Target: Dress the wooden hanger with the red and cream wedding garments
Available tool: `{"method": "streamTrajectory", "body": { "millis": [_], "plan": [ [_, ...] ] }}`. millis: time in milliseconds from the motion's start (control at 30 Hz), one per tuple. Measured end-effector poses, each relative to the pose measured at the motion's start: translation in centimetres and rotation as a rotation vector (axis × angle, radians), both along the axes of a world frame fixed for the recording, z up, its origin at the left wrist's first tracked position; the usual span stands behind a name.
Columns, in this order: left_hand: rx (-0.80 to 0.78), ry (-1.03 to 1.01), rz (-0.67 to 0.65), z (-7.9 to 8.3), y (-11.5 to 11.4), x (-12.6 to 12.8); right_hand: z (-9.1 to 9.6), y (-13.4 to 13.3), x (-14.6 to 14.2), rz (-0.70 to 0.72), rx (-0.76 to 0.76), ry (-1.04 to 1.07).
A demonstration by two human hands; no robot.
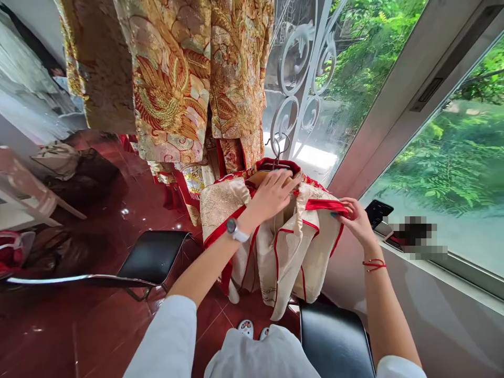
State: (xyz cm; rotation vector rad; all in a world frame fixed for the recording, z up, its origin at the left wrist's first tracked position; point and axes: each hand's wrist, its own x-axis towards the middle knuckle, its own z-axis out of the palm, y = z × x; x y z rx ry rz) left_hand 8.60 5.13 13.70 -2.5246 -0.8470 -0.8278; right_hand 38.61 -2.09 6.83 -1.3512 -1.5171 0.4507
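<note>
A cream jacket (289, 249) with red trim and gold embroidery hangs from a dark hanger (277, 152) in front of me, its front parted. My left hand (271, 195) lies across the neck opening just below the hanger hook, fingers stretched out and touching the collar area. At the right side of the garment, my right hand (354, 216) is closed, pinching a red-trimmed edge between thumb and fingers. That edge is pulled out toward the window side. The lower panels hang loose in folds.
Gold-and-red embroidered garments (169, 79) hang behind. Black chairs (334, 336) (155, 257) stand at my right front and left. A phone (378, 212) leans on the windowsill by a blurred patch. White scroll ironwork (295, 79) stands by the window. Bags (79, 168) lie farther left.
</note>
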Motion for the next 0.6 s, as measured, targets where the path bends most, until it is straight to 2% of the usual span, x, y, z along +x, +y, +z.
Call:
{"method": "streamTrajectory", "body": {
  "millis": [67,133,233,300,367,467,533,600],
  "plan": [
    [0.024,0.110,-0.019,1.1,1.5,1.5,-0.6,0.4,0.4,-0.031,0.004,0.001],
    [0.027,0.180,-0.020,1.4,2.8,2.2,-0.8,0.6,0.0,-0.114,0.041,-0.111],
    [0.038,0.195,-0.031,1.0,3.6,2.3,-0.8,0.2,-1.0,-0.343,0.105,-0.316],
    [0.038,0.160,-0.040,0.7,3.5,2.3,-0.4,-0.2,-1.5,-0.446,0.147,-0.331],
    [0.020,0.125,-0.041,0.6,3.2,2.5,0.8,-0.6,-1.6,-0.422,0.164,-0.221],
    [-0.017,0.097,-0.026,1.0,2.7,3.3,4.4,-1.2,-1.4,-0.307,0.149,-0.001],
    [-0.033,0.082,-0.014,1.2,2.5,3.7,6.9,-2.0,-1.5,-0.334,0.209,0.046],
    [-0.041,0.073,-0.011,1.3,2.4,4.0,8.1,-3.2,-2.2,-0.430,0.336,-0.011]
  ]
}}
